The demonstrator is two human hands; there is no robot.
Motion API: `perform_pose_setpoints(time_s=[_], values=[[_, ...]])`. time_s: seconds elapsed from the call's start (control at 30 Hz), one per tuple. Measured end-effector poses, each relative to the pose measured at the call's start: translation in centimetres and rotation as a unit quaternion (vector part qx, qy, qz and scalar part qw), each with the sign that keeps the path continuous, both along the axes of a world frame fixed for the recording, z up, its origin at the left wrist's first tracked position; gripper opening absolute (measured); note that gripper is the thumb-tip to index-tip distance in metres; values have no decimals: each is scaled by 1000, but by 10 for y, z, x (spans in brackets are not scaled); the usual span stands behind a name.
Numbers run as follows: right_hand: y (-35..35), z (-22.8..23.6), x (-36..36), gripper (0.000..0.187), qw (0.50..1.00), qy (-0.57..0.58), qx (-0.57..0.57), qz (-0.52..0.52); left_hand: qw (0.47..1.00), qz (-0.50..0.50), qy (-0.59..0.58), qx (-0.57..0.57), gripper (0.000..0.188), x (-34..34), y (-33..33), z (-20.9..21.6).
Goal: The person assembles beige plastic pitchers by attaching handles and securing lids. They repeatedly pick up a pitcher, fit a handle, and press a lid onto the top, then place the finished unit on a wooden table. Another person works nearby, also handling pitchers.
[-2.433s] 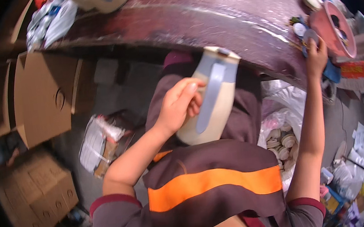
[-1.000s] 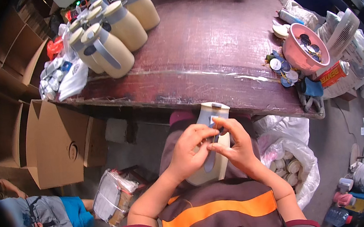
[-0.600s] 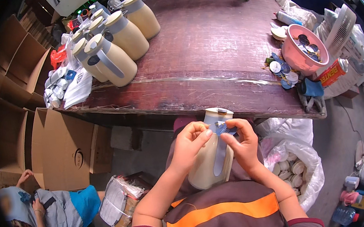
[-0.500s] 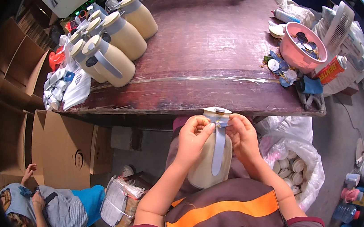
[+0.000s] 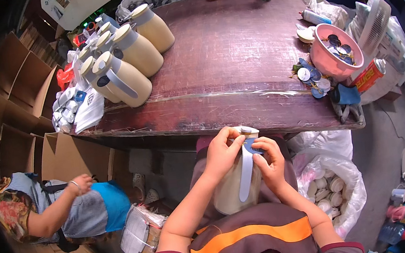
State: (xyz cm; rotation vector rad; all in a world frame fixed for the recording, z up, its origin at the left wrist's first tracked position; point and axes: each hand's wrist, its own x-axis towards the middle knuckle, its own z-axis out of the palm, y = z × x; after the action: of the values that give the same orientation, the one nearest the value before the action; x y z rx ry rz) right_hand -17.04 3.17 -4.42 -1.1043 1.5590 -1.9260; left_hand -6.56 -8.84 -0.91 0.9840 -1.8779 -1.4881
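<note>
A cream thermos jug (image 5: 236,190) with a grey-blue handle stands in my lap, its lid just below the table edge. My left hand (image 5: 222,150) is closed at the jug's neck, thumb and fingers pinched together beside the lid. What it pinches is too small to make out. On the other side of the neck, my right hand (image 5: 270,161) has thumb and fingers bent around a blue tag (image 5: 251,146) lying near the top of the handle. The tag is partly covered by the fingers.
Several similar jugs (image 5: 136,51) stand at the table's left. At right are a pink basin (image 5: 322,55) of tags and a loose tag pile (image 5: 315,81). A bag of white lids (image 5: 332,191) sits by my right side. A co-worker (image 5: 72,206) is at left.
The blue tag now shows its dark face at the neck, with my right fingers curled closer over it. The co-worker at left has moved nearer, an arm now reaching across their body.
</note>
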Motion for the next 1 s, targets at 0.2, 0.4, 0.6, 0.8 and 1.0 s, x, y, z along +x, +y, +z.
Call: perform_pose_setpoints(time_s=[0.2, 0.4, 0.6, 0.8, 1.0], values=[[5, -29, -13, 24, 996, 78, 39, -33, 999, -25, 39, -28, 16, -3, -2, -13], [2, -35, -24, 22, 931, -328, 138, 81, 993, -58, 1, -105, 22, 2, 1, -4], [-1, -34, -24, 26, 924, -340, 156, 79, 960, -104, -49, -255, 24, 9, 4, -9], [-2, -25, -15, 34, 933, -334, 131, 39, 937, -116, -64, -324, 24, 7, 3, 1], [-5, -25, -5, 21, 932, -334, 118, 72, 931, -24, -76, -357, 25, 13, 5, -18]])
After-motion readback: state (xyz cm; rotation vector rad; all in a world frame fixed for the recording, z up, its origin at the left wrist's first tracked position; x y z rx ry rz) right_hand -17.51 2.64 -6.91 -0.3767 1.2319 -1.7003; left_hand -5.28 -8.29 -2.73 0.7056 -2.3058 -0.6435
